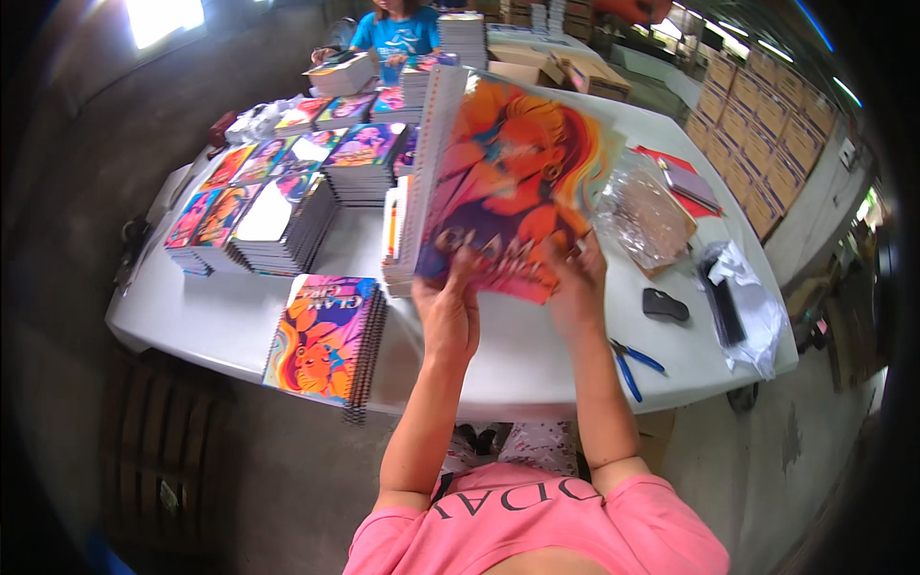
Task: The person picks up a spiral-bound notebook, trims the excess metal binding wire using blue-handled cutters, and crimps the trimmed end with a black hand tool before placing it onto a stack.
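Both my hands hold up a notebook [508, 182] with a bright orange, pink and purple illustrated cover. A row of punched holes runs along its left edge, and I cannot make out any coil there. My left hand [447, 321] grips the lower left corner, thumb on the cover. At the lower right, my right hand [579, 278] is closed on the edge and slightly blurred. Left of my left forearm, a stack of spiral notebooks [324, 335] with a similar cover lies at the table's near edge. Behind the held notebook, another pile [394, 249] is partly hidden.
Many stacked notebooks [287, 220] fill the table's left side. On the right lie blue-handled pliers [636, 366], a small black object [664, 305], clear plastic wrap [652, 211] and a white bag [752, 307]. A co-worker [395, 36] is across the white table [508, 369]; cartons [762, 129] stand beyond.
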### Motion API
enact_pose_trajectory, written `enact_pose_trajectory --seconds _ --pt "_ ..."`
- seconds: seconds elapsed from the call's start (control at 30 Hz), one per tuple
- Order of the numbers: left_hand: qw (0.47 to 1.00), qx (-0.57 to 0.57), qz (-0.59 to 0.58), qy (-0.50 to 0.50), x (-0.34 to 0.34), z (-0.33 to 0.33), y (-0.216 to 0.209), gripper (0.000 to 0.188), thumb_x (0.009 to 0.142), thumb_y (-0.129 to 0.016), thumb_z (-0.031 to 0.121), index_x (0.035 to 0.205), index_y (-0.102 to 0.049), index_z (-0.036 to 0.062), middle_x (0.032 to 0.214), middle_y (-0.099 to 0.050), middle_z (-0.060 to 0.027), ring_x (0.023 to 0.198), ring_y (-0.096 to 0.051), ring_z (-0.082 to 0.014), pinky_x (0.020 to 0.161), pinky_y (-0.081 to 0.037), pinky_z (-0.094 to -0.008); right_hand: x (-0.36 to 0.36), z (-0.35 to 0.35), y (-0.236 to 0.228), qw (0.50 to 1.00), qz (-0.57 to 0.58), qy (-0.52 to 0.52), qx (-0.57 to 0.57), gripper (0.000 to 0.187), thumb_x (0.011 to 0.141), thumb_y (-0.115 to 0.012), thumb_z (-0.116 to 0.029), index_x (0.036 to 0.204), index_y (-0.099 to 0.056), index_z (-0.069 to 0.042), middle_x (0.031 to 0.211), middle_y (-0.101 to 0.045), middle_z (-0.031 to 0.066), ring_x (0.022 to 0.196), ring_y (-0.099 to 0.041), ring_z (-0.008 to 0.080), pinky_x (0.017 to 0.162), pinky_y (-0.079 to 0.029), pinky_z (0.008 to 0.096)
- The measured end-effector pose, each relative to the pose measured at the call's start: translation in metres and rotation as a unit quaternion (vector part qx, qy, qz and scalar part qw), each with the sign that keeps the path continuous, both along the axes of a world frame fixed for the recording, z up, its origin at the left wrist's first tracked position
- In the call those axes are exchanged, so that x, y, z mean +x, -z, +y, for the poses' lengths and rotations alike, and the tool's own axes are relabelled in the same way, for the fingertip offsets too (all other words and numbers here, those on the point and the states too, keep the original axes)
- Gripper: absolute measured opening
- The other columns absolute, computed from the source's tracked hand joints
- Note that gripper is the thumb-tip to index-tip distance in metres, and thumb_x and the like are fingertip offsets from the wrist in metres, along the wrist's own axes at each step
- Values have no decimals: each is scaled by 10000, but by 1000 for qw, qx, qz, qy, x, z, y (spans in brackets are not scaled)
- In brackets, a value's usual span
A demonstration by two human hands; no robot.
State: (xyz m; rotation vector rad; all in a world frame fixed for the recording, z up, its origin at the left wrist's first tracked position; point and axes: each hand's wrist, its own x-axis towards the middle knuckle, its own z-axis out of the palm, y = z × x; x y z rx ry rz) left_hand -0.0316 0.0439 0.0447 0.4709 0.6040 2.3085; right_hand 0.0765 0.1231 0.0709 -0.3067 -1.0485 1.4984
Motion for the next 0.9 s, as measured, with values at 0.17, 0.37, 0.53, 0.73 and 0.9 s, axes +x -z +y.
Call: enact_pose_trajectory --seconds 0.17,0.37,0.53,0.73,0.9 --pt "996 -4 82 -32 14 -13 15 364 772 -703 -14 1091 -535 37 1047 -618 -65 934 -609 -142 831 -511 -279 51 5 13 996 -34 -74 -30 320 808 -668 -18 1106 -551 -29 981 -639 46 873 -622 133 817 -494 264" --pt "988 -29 145 -39 29 -28 -5 245 820 -684 51 1040 -601 -14 929 -652 -48 795 -588 -89 692 -451 -201 73 25 48 991 64 -21 -113 223 781 -677 24 976 -573 -8 973 -653 93 898 -641 161 758 -531 304" --pt "995 -11 83 -52 11 -26 -16 143 888 -602 97 984 -636 -4 873 -666 -66 696 -615 -87 537 -459 -190 94 45 48 990 35 100 -94 210 794 -670 1 990 -597 -21 998 -655 94 882 -655 184 740 -545 327" --pt "908 -148 252 -300 -66 37 -12 379 849 -633 98 1176 -520 -55 991 -630 -96 799 -620 -159 695 -503 -249 134 60 57 989 60 64 -118 253 846 -643 -114 1079 -592 -27 1033 -650 57 945 -634 183 849 -508 355" --pt "676 -295 485 -470 -45 30 24 851 789 -713 320 1391 -243 -54 1406 -309 -230 1321 -275 -354 1089 -192 -462 120 27 51 984 79 50 -150 250 797 -690 -62 1035 -615 -42 971 -660 51 878 -641 145 765 -536 301"
